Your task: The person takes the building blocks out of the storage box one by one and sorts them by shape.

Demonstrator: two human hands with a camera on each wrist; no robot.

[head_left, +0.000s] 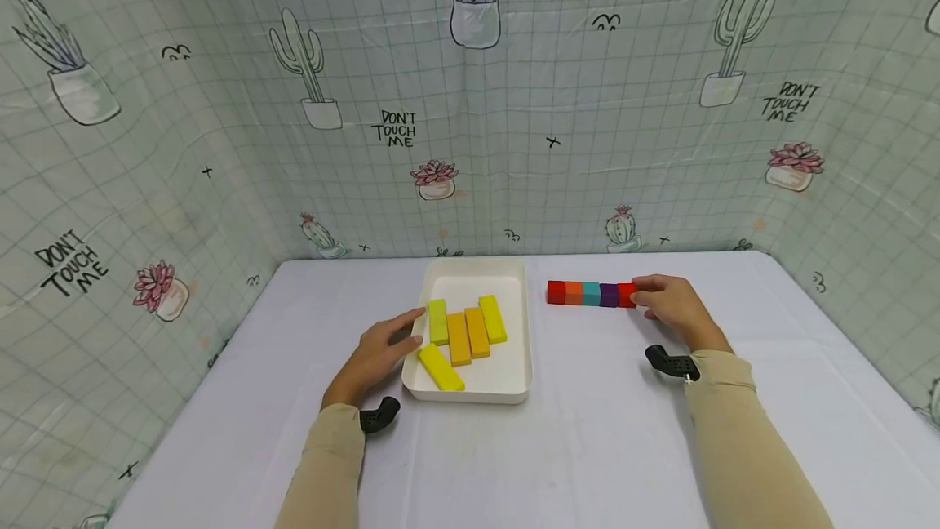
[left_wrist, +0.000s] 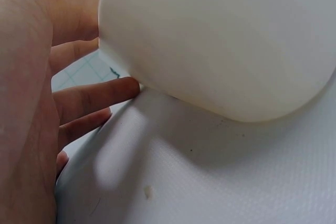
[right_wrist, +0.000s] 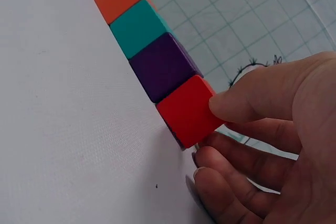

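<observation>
My left hand (head_left: 378,353) is at the left side of a white tray (head_left: 514,386), its thumb and forefinger reaching over the rim. In the left wrist view the other fingers lie straight along the outside of the tray wall. Inside the tray lie several flat yellow, yellow-green and orange-yellow blocks (head_left: 458,339). With thumb and fingers, my right hand (head_left: 676,310) pinches a red cube (right_wrist: 189,111) at the right end of a row. A purple cube (right_wrist: 165,66), a teal cube (right_wrist: 139,27), an orange cube (head_left: 574,293) and another red cube (head_left: 556,292) continue the line leftward.
A white cloth covers the table (head_left: 587,447). Behind it and at both sides hangs a grid-patterned curtain (head_left: 514,104) printed with cacti and lettering. Each wrist carries a black camera mount (head_left: 671,362).
</observation>
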